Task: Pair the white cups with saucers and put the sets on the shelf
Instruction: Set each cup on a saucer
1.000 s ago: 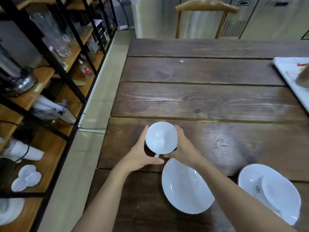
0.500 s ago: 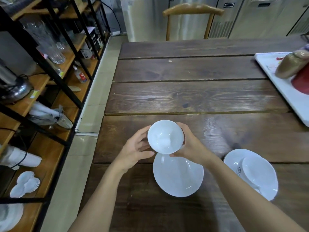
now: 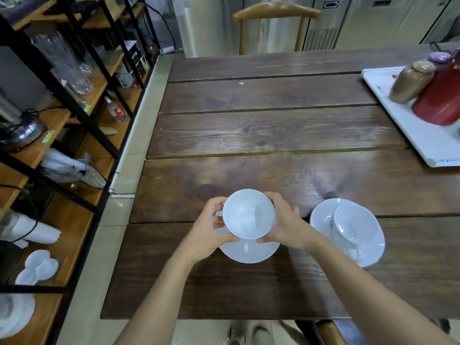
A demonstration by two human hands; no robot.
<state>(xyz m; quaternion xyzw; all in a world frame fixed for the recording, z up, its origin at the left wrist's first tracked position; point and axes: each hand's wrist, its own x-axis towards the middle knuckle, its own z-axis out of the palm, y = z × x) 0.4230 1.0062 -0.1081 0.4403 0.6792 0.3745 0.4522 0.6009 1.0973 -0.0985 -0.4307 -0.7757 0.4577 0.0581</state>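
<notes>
A white cup [image 3: 248, 213] is held between my left hand [image 3: 207, 234] and my right hand [image 3: 286, 221], both gripping its sides. It sits directly over a white saucer [image 3: 249, 253] on the dark wooden table [image 3: 273, 130]; its handle points toward me, and I cannot tell whether its base touches the saucer. To the right, a second white cup [image 3: 354, 224] stands on its own saucer [image 3: 321, 215]. The wooden shelf unit [image 3: 72, 220] with black frames stands to the left of the table.
A white tray [image 3: 423, 135] at the table's right edge carries a red jar [image 3: 440, 100] and a gold jar [image 3: 410, 80]. The shelves hold glassware [image 3: 67, 63], a metal pot [image 3: 20, 130], white dishes [image 3: 37, 267] and bags. A wooden chair [image 3: 273, 11] stands at the far end.
The cup has come down and toward me over the saucer, its handle now pointing at me. My view has pulled back, and the second cup set sits closer in at the right.
</notes>
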